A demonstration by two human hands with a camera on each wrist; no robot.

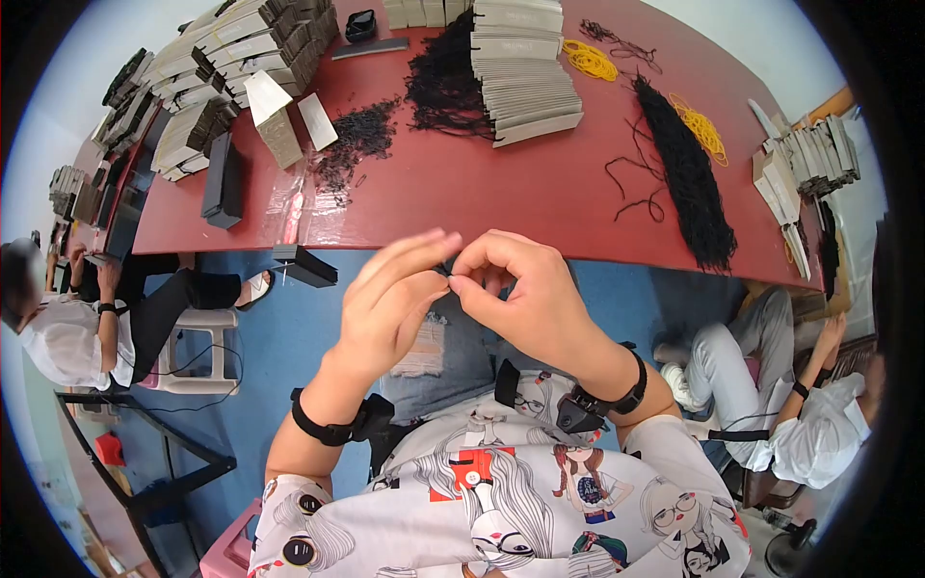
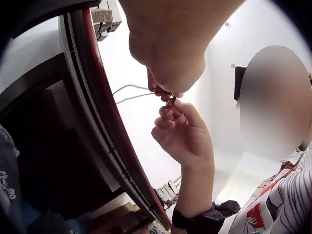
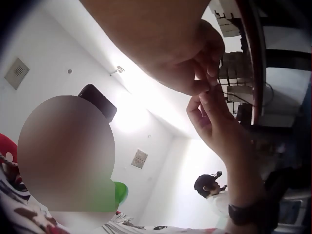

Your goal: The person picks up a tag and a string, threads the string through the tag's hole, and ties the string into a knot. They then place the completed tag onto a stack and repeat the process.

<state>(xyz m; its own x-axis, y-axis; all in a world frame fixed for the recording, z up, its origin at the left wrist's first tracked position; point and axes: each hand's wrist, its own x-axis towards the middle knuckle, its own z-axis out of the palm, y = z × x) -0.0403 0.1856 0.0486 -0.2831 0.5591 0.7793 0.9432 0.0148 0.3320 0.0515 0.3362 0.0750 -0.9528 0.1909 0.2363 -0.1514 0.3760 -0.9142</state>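
Both hands meet in front of the chest, just off the table's near edge. The right hand [image 1: 532, 289] pinches a small dark piece [image 2: 171, 101] between thumb and forefinger, its other fingers curled in. Against it the left hand [image 1: 387, 303] brings its thumb and forefinger together, pinching a thin dark cord [image 2: 132, 87], while its other fingers extend. That cord leaves the fingertips as a long loop towards the table side, and part of it shows in the right wrist view. Fingers mostly hide the small piece.
On the red table [image 1: 424, 207] lie a pile of small black pieces [image 1: 356, 140], stacked grey cards [image 1: 525, 87], a bundle of black cords [image 1: 684, 173] and yellow bands [image 1: 590, 60]. A black box [image 1: 224, 181] stands at left. Seated people flank both sides.
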